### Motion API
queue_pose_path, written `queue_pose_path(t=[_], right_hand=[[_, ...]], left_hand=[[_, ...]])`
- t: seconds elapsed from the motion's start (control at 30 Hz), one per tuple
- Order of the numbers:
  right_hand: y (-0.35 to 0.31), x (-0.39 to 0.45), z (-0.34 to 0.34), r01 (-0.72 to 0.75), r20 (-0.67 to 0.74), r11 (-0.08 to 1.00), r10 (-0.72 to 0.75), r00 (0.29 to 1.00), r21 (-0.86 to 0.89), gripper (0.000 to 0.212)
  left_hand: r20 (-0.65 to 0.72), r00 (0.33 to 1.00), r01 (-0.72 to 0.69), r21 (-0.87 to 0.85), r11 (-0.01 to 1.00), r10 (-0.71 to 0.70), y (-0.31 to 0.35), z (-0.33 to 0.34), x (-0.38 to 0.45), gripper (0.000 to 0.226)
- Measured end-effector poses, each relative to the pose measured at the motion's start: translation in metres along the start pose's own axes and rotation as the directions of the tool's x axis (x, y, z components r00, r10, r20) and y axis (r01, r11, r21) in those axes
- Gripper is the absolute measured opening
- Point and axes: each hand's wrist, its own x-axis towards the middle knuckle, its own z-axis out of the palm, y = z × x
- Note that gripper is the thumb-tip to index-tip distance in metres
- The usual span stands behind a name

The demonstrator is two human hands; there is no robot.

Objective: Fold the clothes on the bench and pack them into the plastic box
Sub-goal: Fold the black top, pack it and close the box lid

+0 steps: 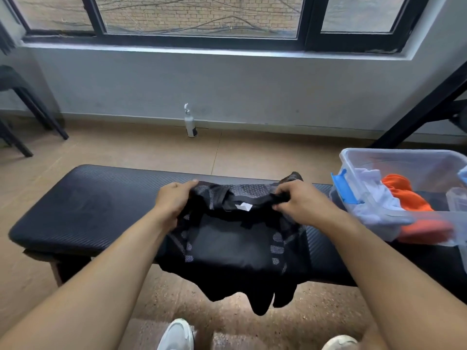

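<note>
A black garment [227,243] with grey patterned panels and a white label lies across the padded black bench [83,205], its lower edge hanging over the front. My left hand [174,198] grips the garment's upper left corner. My right hand [298,200] pinches the upper right edge by the neckline. The clear plastic box [394,160] with blue latches stands on the bench's right end. Inside it lie a white garment [379,198] and an orange garment [409,198].
A white pump bottle [190,123] stands on the floor by the wall under the window. Dark chair legs [30,107] are at the far left, a black metal frame [417,109] at the right. My white shoes [177,334] show below the bench.
</note>
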Motion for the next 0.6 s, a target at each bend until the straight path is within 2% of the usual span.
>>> queue_pose_path(t=[0.07, 0.1, 0.17, 0.2, 0.27, 0.33, 0.4, 0.47, 0.53, 0.6], right_hand=[[-0.007, -0.007, -0.004, 0.005, 0.164, 0.984, 0.024, 0.986, -0.176, 0.013], [-0.011, -0.011, -0.005, 0.031, 0.283, 0.960, 0.051, 0.958, -0.277, 0.022], [-0.017, -0.019, -0.003, 0.073, 0.492, 0.913, 0.147, 0.858, -0.401, 0.037], [-0.019, -0.021, 0.000, 0.080, 0.532, 0.900, 0.179, 0.827, -0.428, 0.042], [-0.018, -0.019, 0.003, 0.060, 0.490, 0.898, 0.180, 0.853, -0.435, 0.050], [-0.016, -0.014, 0.006, -0.006, 0.307, 0.913, 0.143, 0.941, -0.408, 0.042], [-0.011, -0.003, 0.008, -0.097, 0.096, 0.945, 0.133, 0.986, -0.313, 0.032], [-0.003, 0.009, 0.013, -0.162, -0.044, 0.966, 0.156, 0.987, -0.202, 0.044], [0.008, 0.019, 0.017, -0.191, -0.087, 0.963, 0.177, 0.980, -0.192, 0.066], [0.017, 0.028, 0.021, -0.213, -0.029, 0.946, 0.213, 0.977, -0.243, 0.086]], left_hand=[[-0.049, 0.998, -0.029, 0.054, 0.998, 0.031, 0.001, 0.000, -0.004, 0.043], [-0.088, 0.995, -0.034, 0.114, 0.993, 0.044, 0.000, -0.001, -0.006, 0.046], [-0.136, 0.988, -0.038, 0.249, 0.968, 0.073, -0.001, -0.004, -0.011, 0.046], [-0.131, 0.987, -0.045, 0.311, 0.949, 0.090, -0.001, -0.006, -0.013, 0.039], [-0.109, 0.987, -0.060, 0.453, 0.889, 0.122, -0.002, -0.012, -0.014, 0.024], [-0.106, 0.986, -0.049, 0.545, 0.837, 0.127, -0.001, -0.017, -0.017, 0.017], [-0.102, 0.987, -0.045, 0.569, 0.821, 0.125, -0.003, -0.020, -0.016, 0.034], [-0.119, 0.988, -0.021, 0.542, 0.840, 0.101, -0.006, -0.022, -0.008, 0.064], [-0.157, 0.986, 0.025, 0.472, 0.881, 0.056, -0.007, -0.025, 0.000, 0.080], [-0.158, 0.987, 0.063, 0.518, 0.853, 0.023, -0.006, -0.029, 0.004, 0.080]])
